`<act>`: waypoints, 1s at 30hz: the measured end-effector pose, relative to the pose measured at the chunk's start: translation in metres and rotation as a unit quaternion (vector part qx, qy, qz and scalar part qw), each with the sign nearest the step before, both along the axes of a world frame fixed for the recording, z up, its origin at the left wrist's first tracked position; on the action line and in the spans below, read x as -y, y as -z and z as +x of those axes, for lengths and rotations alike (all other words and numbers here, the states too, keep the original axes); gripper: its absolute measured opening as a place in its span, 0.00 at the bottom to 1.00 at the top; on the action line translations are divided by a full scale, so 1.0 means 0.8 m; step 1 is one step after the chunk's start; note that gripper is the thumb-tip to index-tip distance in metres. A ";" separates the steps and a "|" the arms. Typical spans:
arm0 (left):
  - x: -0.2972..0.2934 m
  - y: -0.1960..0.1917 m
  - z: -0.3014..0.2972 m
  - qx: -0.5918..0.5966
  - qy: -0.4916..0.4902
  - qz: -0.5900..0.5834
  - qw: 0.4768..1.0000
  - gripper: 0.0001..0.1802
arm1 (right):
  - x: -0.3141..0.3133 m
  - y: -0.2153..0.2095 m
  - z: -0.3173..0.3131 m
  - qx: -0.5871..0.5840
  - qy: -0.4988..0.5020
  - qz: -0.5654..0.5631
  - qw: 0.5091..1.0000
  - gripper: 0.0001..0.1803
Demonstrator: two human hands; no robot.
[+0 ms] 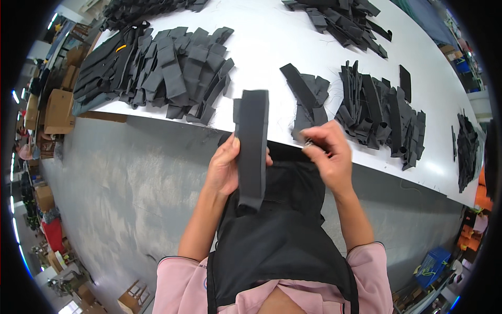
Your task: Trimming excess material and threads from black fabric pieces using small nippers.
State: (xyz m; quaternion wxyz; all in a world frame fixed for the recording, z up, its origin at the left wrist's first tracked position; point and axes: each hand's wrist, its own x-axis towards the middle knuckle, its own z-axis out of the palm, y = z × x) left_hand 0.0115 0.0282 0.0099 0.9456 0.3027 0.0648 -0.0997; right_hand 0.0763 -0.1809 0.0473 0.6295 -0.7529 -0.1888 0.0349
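My left hand (225, 165) is closed around a long black fabric strip (252, 146), held nearly upright in front of the table edge. The thumb lies along its left side, and fingertips show on its right. To the right, my right hand (332, 154) is pinched around a small dark, metallic tool (309, 142). Its shape is mostly hidden by the fingers and blurred. A few loose black strips (305, 89) lie on the table just beyond my right hand. A bigger row of black strips (368, 110) lies to their right.
The white table (256, 57) spans the far side. At its left lies a large pile of black fabric pieces (172, 68); another heap (340, 23) is at the back. More strips (467, 152) lie at the right end. Cardboard boxes (58, 111) stand left; a blue crate (433, 264) sits lower right.
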 end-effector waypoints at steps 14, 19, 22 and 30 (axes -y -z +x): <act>-0.007 0.025 -0.001 -0.086 -0.098 -0.051 0.990 0.16 | -0.013 0.026 -0.054 -0.031 -0.006 -0.008 0.999 0.13; 0.011 0.026 0.003 -0.055 -0.075 -0.242 0.966 0.13 | -0.034 0.017 -0.059 0.011 -0.049 -0.024 0.998 0.14; 0.021 0.036 0.001 -0.020 -0.042 -0.284 0.958 0.12 | -0.048 0.015 -0.063 0.026 -0.063 -0.032 0.997 0.14; 0.034 0.032 -0.003 0.016 -0.001 -0.315 0.949 0.13 | -0.062 0.023 -0.066 0.179 -0.093 -0.090 0.975 0.16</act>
